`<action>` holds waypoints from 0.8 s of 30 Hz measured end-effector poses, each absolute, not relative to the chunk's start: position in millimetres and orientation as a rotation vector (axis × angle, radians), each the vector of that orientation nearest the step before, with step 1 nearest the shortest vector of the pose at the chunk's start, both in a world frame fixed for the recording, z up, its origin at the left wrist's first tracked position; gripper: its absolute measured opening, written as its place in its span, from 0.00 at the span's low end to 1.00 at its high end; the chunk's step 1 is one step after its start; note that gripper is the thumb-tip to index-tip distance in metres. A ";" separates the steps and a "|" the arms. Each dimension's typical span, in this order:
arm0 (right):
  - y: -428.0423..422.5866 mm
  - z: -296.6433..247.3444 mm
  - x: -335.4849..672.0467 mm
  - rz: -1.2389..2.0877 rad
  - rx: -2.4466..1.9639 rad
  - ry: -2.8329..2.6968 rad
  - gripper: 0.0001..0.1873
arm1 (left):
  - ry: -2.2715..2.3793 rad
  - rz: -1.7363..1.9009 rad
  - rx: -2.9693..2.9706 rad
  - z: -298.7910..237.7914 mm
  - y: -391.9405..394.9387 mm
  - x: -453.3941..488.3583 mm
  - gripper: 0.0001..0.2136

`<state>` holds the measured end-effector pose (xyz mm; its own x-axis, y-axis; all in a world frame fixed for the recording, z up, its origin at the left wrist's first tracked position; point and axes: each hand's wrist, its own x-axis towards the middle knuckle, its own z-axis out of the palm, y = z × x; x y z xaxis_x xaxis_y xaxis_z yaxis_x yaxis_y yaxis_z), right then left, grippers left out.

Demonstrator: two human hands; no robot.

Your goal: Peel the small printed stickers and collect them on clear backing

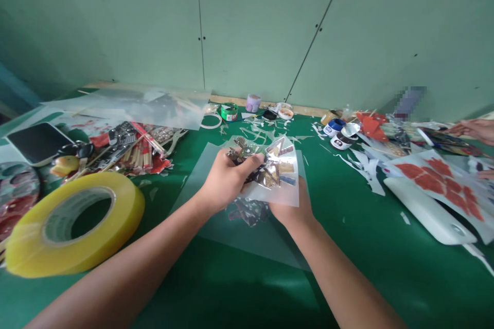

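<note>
A: Head view, quick. Left hand [224, 181]?

B: Fingers curled shut on a bunch of foil scraps [242, 152], thumb on top, at the left edge of the small sheet [289, 193].

A: Right hand [291, 211]?

B: Under that sheet, holding it up off the table [347, 247]. Its fingers are hidden behind the sheet, so I can't tell the spread. More foil bits lie on top of the sheet.

A: Where's it all sitting?

B: Mid-frame, lifted above a big clear sheet [216, 231] that lies flat on the table. Another foil clump lies below the hands.

A: Handling note?

B: My read: keep the small sheet level and backed from below so the loose bits don't slide. Pinch the foil lightly, since it looks thin and likely creases.

A: Surface, room?

B: Green table, cluttered. Yellow tape roll [77, 229] near left, sticks [144, 153] behind it, paint pots [339, 133] far right of centre. White paper scraps [366, 164] are strewn about, and a white tray [428, 211] with red cutouts [440, 182] sits right. Another person's hand [476, 129] shows at the right edge. Pale green panel wall [262, 25] behind.
</note>
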<state>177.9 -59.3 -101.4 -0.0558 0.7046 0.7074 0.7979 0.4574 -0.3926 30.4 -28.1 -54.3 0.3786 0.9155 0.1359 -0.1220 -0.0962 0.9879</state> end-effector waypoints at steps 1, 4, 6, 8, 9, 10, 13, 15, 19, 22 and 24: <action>-59.2 -101.7 177.9 -0.137 -1.285 -1.771 0.09 | 0.776 1.027 1.380 -53.6 -28.4 30.5 0.22; -58.9 -101.9 178.0 -0.178 -1.271 -1.732 0.08 | 0.773 0.998 1.375 -51.5 -29.7 31.4 0.22; -58.6 -101.4 178.4 -0.197 -1.250 -1.737 0.08 | 0.769 0.988 1.377 -50.9 -30.6 32.2 0.22; -58.5 -100.5 179.0 -0.204 -1.240 -1.742 0.08 | 0.764 0.996 1.381 -50.9 -31.2 32.6 0.22; -58.4 -100.0 179.5 -0.194 -1.233 -1.752 0.08 | 0.768 1.006 1.380 -51.0 -31.3 32.5 0.22; -58.3 -99.6 180.1 -0.176 -1.222 -1.766 0.08 | 0.777 1.023 1.377 -51.1 -31.2 32.4 0.21; -57.9 -98.6 182.1 -0.111 -1.168 -1.824 0.07 | 0.808 1.067 1.361 -50.7 -30.4 31.4 0.20; -57.7 -98.2 182.8 -0.083 -1.147 -1.847 0.06 | 0.802 1.050 1.364 -49.8 -30.0 30.7 0.20; -57.7 -97.7 180.7 -0.086 -1.167 -1.811 0.05 | 0.759 0.989 1.406 -48.7 -29.9 30.5 0.22; -57.8 -98.7 179.8 -0.117 -1.157 -1.798 0.06 | 0.771 1.023 1.398 -49.3 -29.8 30.3 0.21; -57.8 -100.3 180.8 -0.120 -1.144 -1.812 0.06 | 0.779 1.054 1.360 -49.5 -29.5 29.9 0.21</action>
